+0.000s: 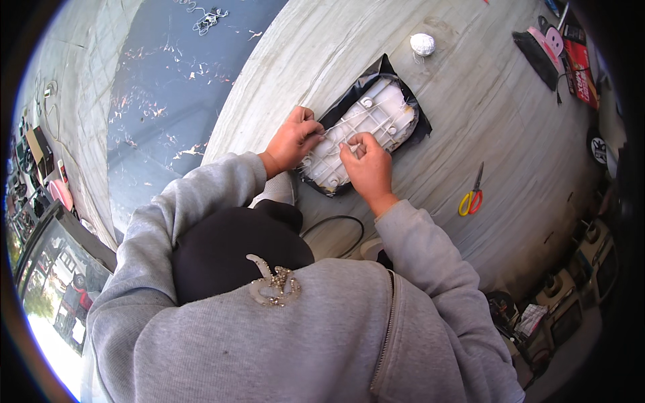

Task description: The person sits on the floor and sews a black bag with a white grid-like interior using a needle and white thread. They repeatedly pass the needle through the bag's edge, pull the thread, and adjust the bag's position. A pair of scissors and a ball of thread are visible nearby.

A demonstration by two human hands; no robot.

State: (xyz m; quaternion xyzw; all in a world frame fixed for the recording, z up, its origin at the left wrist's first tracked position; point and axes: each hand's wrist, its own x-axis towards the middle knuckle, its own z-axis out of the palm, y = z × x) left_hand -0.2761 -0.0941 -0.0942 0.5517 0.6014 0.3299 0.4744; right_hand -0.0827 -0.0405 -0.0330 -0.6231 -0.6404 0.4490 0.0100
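A white ribbed plastic panel [363, 127] lies on the floor in front of me, with a black cover [339, 107] wrapped around its edges. At its left side my left hand [295, 140] is closed, thumb and fingers pinched on what looks like a fine white thread [324, 135]. My right hand [368, 166] is over the panel's lower right part, its thumb and forefinger pinched together. Whatever is between those right fingertips is too small to make out. Beyond the panel sits a ball of white thread [422, 44].
Scissors [471, 200] with yellow and red handles lie to the right. A dark cable [339, 218] curves near my feet. At far right are a pink-and-black item [543, 50] and a red box [580, 72]. A blue-grey painted strip [175, 87] with scattered scraps spans the floor at left.
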